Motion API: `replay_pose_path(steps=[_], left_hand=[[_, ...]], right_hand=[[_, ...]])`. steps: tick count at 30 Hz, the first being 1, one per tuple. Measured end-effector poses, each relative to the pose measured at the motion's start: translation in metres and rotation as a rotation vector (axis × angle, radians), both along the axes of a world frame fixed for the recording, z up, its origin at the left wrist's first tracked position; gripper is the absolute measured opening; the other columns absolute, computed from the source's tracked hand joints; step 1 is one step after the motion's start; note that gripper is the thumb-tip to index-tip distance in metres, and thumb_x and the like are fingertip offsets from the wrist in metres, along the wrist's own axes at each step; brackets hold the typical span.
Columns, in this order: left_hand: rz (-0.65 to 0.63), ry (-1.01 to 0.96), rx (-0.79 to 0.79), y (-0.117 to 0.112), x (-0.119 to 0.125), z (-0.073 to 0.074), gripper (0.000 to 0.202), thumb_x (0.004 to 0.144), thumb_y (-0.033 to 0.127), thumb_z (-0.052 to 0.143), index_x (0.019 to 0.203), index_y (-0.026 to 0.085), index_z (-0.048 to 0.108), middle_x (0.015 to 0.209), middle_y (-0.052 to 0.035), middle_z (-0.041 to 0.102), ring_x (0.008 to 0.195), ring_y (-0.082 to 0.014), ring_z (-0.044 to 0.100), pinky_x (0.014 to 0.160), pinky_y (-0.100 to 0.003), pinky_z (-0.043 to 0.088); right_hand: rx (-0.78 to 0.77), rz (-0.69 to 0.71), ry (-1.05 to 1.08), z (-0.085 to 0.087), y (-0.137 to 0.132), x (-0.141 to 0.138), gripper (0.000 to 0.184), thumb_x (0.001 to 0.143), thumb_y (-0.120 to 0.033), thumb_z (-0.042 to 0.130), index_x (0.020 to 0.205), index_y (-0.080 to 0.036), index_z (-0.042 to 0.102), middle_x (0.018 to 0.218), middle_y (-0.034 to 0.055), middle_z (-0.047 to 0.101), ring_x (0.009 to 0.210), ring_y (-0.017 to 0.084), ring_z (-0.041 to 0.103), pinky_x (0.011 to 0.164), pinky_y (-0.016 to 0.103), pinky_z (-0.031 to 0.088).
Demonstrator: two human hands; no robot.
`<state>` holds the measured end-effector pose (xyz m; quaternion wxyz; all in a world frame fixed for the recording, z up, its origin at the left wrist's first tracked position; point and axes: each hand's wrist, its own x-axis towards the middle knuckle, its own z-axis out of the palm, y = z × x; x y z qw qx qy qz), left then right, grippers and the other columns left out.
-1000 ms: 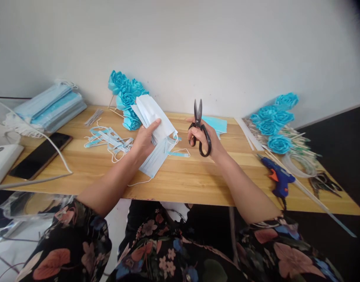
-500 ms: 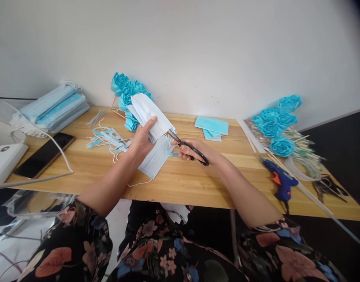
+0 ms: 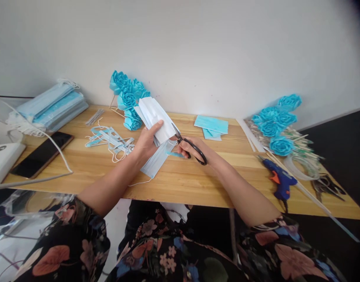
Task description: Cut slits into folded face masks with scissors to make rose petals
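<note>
Left hand (image 3: pixel 145 143) grips a small stack of masks (image 3: pixel 155 115) just above the table (image 3: pixel 180 178), thumb clamped across the top one, with one mask drooping down to the wood. Right hand (image 3: pixel 201 152) is closed through the loops of the scissors (image 3: pixel 188 143), blades at the stack's right edge. Masks look light, soft and floppy, and the layers likely slide, so they are best pinched firmly close to that edge.

a fanned bunch of white face masks (image 3: pixel 154 115) tilts above the table, black scissors (image 3: pixel 189 144) at its right edge.
</note>
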<state>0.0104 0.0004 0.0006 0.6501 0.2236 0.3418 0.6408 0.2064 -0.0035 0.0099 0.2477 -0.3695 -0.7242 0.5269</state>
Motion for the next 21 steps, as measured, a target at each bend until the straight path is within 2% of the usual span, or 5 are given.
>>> replay_pose_path(steps=[10,13,17,21], left_hand=[[0.006,-0.024,0.007,-0.0005,0.0012,-0.0004,0.036,0.073,0.023,0.088,0.100,0.015,0.066,0.080,-0.0024,0.076,0.069,-0.0176,0.072,0.077,-0.032,0.065],[0.008,-0.023,0.004,-0.0006,0.0009,-0.0005,0.036,0.073,0.022,0.088,0.100,0.015,0.066,0.080,-0.0027,0.077,0.069,-0.0176,0.072,0.077,-0.032,0.065],[-0.001,-0.010,-0.002,-0.0003,0.0003,-0.0011,0.034,0.074,0.024,0.088,0.099,0.015,0.066,0.079,-0.0029,0.076,0.069,-0.0181,0.073,0.077,-0.032,0.065],[-0.004,-0.007,-0.008,-0.0003,0.0003,-0.0010,0.034,0.074,0.025,0.089,0.098,0.016,0.067,0.077,-0.0027,0.076,0.068,-0.0184,0.073,0.077,-0.032,0.066]], right_hand=[[0.013,0.004,0.024,-0.0028,0.0000,-0.0001,0.077,0.084,-0.086,0.054,0.113,-0.015,0.068,0.081,0.0036,0.063,0.061,0.011,0.053,0.056,0.026,0.046],[0.013,0.003,0.021,-0.0011,-0.0011,0.0004,0.073,0.087,-0.083,0.054,0.110,-0.016,0.068,0.080,0.0029,0.062,0.059,0.010,0.052,0.055,0.025,0.044],[0.003,-0.013,0.011,0.0011,-0.0027,0.0011,0.066,0.089,-0.081,0.054,0.094,-0.016,0.066,0.079,0.0029,0.062,0.058,0.009,0.051,0.054,0.024,0.044],[-0.017,-0.028,0.011,0.0023,-0.0039,0.0004,0.066,0.088,-0.080,0.056,0.100,-0.016,0.068,0.078,0.0022,0.061,0.057,0.009,0.050,0.052,0.024,0.043]])
